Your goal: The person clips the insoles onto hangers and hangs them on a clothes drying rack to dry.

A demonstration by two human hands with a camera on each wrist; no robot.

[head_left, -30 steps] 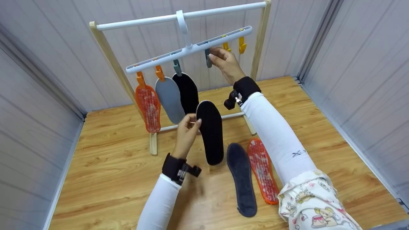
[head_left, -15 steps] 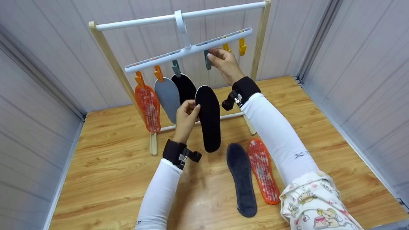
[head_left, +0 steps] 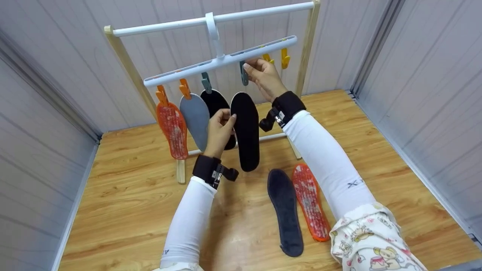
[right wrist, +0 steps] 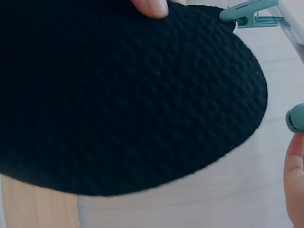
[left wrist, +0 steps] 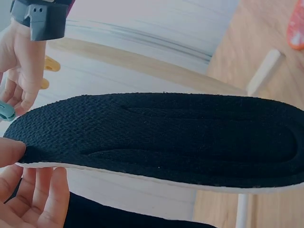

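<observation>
My left hand [head_left: 222, 126] pinches the black insole [head_left: 245, 130] by its edge, long axis upright, toe just below the teal clip [head_left: 244, 73] that my right hand [head_left: 263, 77] pinches. The left wrist view shows the white underside edge, hidden from the head view.

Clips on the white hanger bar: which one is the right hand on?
The right hand pinches the grey-green clip right of the hook, which is empty; the other grey-green clip already holds a black insole.

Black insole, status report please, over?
Left hand grips black insole, raised under teal clip. Right hand pinches that clip. Nothing in the way.
</observation>
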